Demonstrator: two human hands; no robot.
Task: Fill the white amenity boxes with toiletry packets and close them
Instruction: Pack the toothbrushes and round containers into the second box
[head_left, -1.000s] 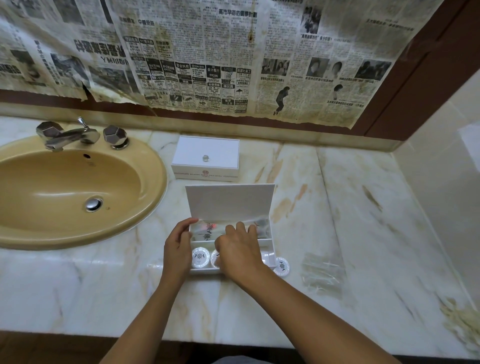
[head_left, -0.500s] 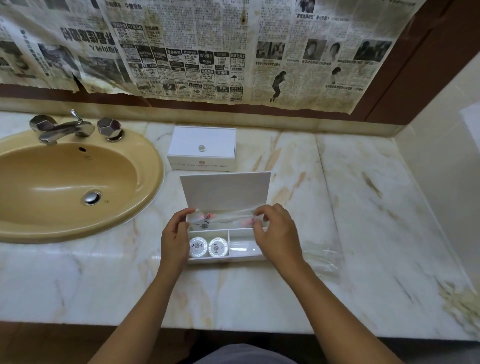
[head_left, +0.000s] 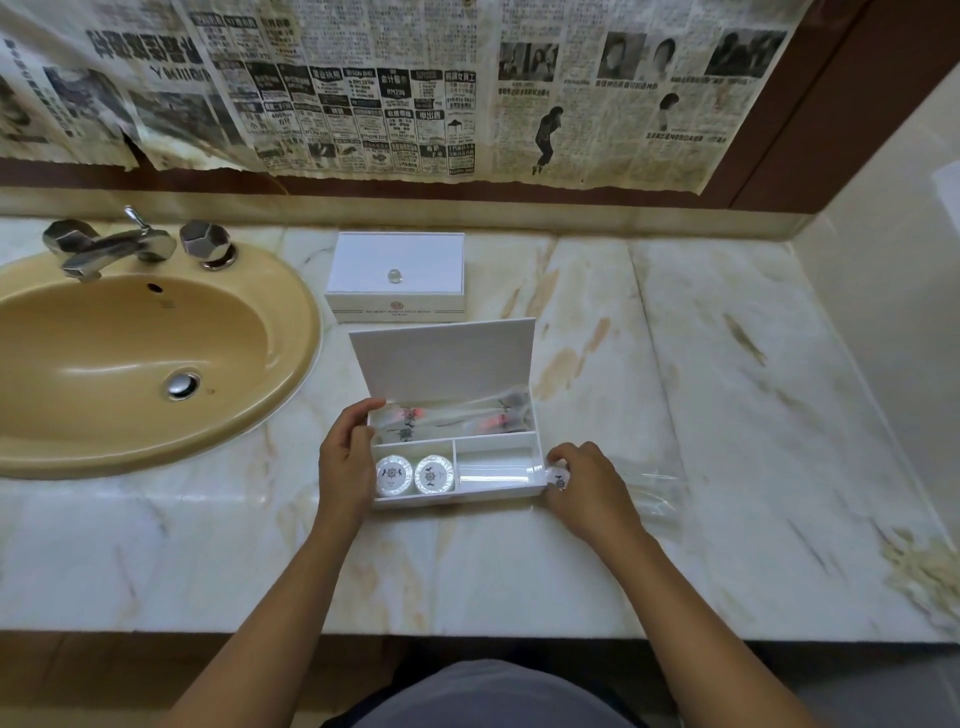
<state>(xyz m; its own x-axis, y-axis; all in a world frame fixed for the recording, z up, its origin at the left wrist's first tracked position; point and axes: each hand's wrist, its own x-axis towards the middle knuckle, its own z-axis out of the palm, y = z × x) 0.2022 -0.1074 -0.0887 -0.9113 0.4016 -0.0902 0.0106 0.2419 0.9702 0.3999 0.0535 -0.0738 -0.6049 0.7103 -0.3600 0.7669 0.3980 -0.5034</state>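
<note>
On the marble counter (head_left: 597, 561), right of the sink (head_left: 130, 358), the open box (head_left: 457, 496) sits in front of you with its lid (head_left: 441, 358) standing up at the back. Your left hand (head_left: 345, 467) grips the box's left wall, thumb hooked over the rim at the back corner and fingers curled down the outside. Your right hand (head_left: 589, 486) rests on the counter just beside the box's right front corner, fingers curled around a round packet (head_left: 558, 479) with a dark emblem, held at the box's edge and not yet inside.

The long back compartment holds clear packets (head_left: 452, 418) with red and dark contents, lying lengthwise. The front left compartment holds two round discs (head_left: 414, 474) side by side, touching or nearly so. The front right compartment (head_left: 496, 467) shows something clear and glossy; you cannot tell what it is.

A clear wrapper (head_left: 654, 493) lies on the counter just right of your right hand. Behind the open box, near the wall, a second box (head_left: 397, 275) stands closed, a small knob (head_left: 395, 275) on its lid. Newspaper (head_left: 395, 88) covers the mirror above, and the tap (head_left: 111, 247) sits at the sink's back rim.
</note>
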